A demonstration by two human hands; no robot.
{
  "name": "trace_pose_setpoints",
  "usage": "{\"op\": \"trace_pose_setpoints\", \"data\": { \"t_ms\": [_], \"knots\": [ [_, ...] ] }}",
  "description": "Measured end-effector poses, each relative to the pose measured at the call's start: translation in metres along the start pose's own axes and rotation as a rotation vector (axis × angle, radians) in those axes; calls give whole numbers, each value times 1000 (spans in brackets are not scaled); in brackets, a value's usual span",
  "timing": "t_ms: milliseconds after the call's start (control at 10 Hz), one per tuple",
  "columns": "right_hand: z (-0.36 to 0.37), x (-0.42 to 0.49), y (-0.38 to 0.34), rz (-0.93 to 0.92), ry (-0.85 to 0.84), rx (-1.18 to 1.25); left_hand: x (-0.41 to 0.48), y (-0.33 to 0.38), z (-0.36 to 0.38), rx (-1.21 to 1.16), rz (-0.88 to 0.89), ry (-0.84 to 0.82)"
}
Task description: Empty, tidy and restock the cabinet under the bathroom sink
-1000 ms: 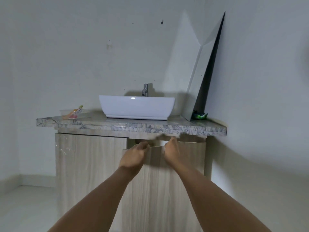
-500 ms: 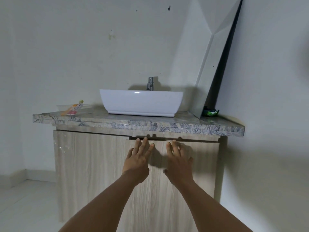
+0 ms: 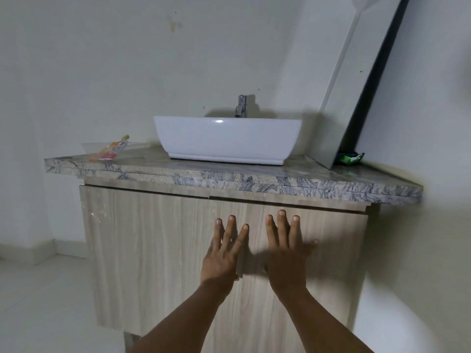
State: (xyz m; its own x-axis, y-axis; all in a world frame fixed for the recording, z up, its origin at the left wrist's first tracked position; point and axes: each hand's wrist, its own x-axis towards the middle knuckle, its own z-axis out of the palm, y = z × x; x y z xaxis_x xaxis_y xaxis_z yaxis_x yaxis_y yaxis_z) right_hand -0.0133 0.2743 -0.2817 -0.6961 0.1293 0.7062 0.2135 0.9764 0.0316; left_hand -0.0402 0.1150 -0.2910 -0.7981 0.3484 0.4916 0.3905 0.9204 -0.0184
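your two forearms reach forward from the bottom of the view. your left hand [image 3: 224, 253] and right hand [image 3: 285, 253] sit side by side, apart from each other, both wide with straight, spread fingers pointing up and holding nothing. they lie flat at the front of the cabinet [image 3: 142, 250], near its middle and below its top edge; i cannot tell whether the palms press the wood or hover just off it.

the cabinet stands on the pale floor [image 3: 38, 289] under the counter, its wood-grain front facing you and its long axis running left to right. its doors look closed and flush.

above it, the grey marbled counter [image 3: 229, 180] overhangs the cabinet on both sides. a white basin [image 3: 226, 141] sits on the counter's middle with a metal tap [image 3: 241, 106] behind it. at the left end lies an orange tube [image 3: 109, 151], tilted, cap up and to the right, beside a clear tub [image 3: 89, 147]. at the right end a green packet [image 3: 350, 157] lies by the foot of a tall mirror [image 3: 356, 80] leaning against the wall.
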Motion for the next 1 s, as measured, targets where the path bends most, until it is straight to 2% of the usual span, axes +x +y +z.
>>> {"op": "trace_pose_setpoints", "data": {
  "t_ms": [300,500,600,800,900,1000],
  "knots": [
    [23,4,-2,32,8,-40,5,6,25,1,-36,65],
    [15,5,-1,17,0,11,3,-3,13,12,27,17],
    [4,-1,4,-43,-51,105,5,-13,-2,44,63,-69],
    [-51,1,8,-24,-297,285,-8,-14,-46,-173,29,-302],
    [-57,-28,21,84,-361,330,-35,-8,-53,-236,16,-329],
    [-44,-102,41,183,-545,322,-87,-4,-46,-336,78,-400]
  ]
}}
